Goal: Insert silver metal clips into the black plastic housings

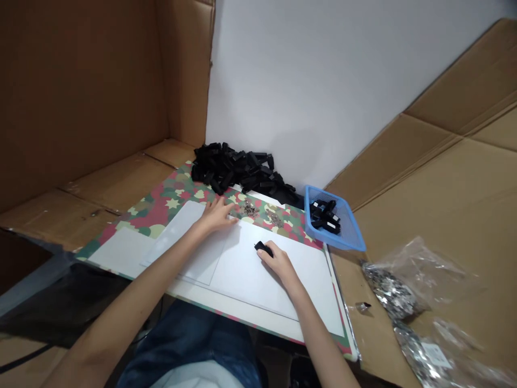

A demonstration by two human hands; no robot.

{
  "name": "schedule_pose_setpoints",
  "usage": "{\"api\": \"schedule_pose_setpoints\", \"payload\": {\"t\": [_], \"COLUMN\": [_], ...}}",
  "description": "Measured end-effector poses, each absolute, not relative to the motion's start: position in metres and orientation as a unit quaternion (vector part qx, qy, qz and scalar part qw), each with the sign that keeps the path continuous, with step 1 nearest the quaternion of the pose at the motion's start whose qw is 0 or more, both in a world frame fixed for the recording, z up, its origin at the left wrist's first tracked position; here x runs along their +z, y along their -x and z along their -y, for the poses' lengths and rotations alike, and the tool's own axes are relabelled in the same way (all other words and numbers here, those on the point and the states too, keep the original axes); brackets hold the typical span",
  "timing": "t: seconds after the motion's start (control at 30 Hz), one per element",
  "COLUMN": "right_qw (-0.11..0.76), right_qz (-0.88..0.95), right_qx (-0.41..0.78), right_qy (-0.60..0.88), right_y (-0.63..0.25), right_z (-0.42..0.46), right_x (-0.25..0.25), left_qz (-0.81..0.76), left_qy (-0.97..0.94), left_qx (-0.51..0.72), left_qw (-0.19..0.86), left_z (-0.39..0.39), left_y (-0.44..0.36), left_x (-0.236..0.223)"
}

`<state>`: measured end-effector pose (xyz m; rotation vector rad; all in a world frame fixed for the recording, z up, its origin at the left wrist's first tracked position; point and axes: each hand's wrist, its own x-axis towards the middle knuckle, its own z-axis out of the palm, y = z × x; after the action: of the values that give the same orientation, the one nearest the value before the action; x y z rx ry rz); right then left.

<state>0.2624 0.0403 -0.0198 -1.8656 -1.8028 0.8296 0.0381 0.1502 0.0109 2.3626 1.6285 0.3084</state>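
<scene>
- The left hand (pixel 218 215) has its fingers spread, near the small metal parts (pixel 250 209).
- Behind them, the black pile (pixel 238 167) lies along the wall.
- The right fingers close around one black piece (pixel 264 248), above white paper (pixel 246 269).
- The blue basket (pixel 357 235) stands beyond, to the right.

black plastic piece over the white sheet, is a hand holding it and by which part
The right hand holds the black piece by its end nearer the wrist; the far end sticks out past the fingers.
</scene>
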Motion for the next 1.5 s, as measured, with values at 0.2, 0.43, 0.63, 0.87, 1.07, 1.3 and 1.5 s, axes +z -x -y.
{"api": "schedule_pose_setpoints", "payload": {"t": [0.2,0.43,0.63,0.87,1.07,1.3,1.5], "right_qw": [0.203,0.198,0.2,0.205,0.217,0.231,0.244], "right_qz": [0.64,0.64,0.637,0.633,0.624,0.618,0.616], "right_qx": [0.28,0.277,0.28,0.267,0.262,0.274,0.28], "right_qy": [0.686,0.688,0.69,0.697,0.703,0.7,0.695], "right_y": [-0.259,-0.259,-0.258,-0.258,-0.257,-0.258,-0.258], "right_z": [-0.038,-0.037,-0.036,-0.038,-0.037,-0.035,-0.035], "right_x": [-0.02,-0.02,-0.02,-0.024,-0.026,-0.026,-0.028], "left_qz": [-0.55,-0.521,-0.502,-0.444,-0.474,-0.532,-0.536], "left_qy": [-0.819,-0.839,-0.844,-0.873,-0.85,-0.803,-0.759], "left_qx": [0.114,0.1,0.121,0.094,0.079,0.084,0.158], "left_qw": [0.116,0.123,0.143,0.179,0.215,0.257,0.335], "left_z": [-0.147,-0.156,-0.165,-0.149,-0.136,-0.146,-0.153], "left_y": [-0.01,-0.018,-0.022,-0.006,-0.013,-0.025,-0.022], "left_x": [0.015,0.006,0.003,0.005,-0.006,-0.012,-0.019]}}
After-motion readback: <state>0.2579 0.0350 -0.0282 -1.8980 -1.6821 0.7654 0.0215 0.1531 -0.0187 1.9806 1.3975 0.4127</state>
